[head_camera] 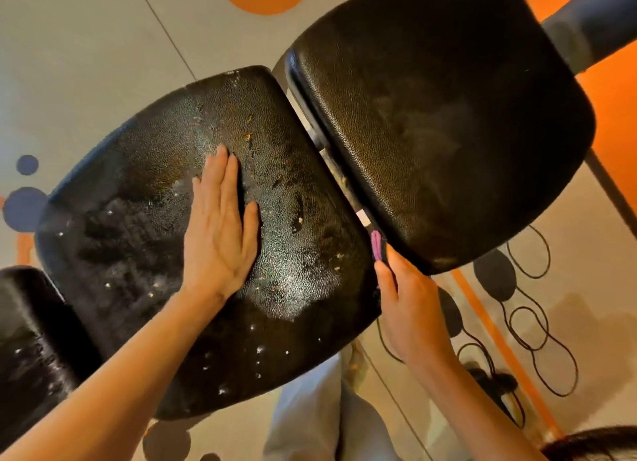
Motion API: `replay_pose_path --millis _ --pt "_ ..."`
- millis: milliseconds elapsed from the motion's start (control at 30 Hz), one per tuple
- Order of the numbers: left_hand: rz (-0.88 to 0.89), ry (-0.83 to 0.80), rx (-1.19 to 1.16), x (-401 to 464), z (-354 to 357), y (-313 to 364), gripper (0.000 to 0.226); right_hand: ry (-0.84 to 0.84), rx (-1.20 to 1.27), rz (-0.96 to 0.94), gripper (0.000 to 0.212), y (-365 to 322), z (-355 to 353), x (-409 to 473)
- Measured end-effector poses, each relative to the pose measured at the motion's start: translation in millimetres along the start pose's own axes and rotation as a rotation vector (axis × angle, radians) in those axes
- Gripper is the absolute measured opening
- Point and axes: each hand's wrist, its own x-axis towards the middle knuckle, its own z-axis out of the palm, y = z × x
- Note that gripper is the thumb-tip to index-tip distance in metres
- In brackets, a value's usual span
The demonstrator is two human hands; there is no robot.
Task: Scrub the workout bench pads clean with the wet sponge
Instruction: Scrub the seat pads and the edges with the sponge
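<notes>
While the left hand (220, 226) presses flat on the wet seat pad (293, 246), the right hand (410, 309) pinches a purple sponge (376, 244), upright in the gap beside the back pad (448, 122), mostly hidden.

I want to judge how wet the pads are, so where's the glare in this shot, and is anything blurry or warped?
Head view: glare sits on the middle pad beside the flat left hand; the far pad looks dull and soft; the wide lens bows the pad edges; the right hand and its purple sponge are fairly sharp.
</notes>
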Motion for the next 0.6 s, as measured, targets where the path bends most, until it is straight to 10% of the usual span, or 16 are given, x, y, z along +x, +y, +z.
replay_pose_path --millis 600 --pt "-0.029 0.094 -0.001 -12.7 13.9 4.4 0.056 0.348 -0.041 -0.286 0.025 18.2 27.5 -4.4"
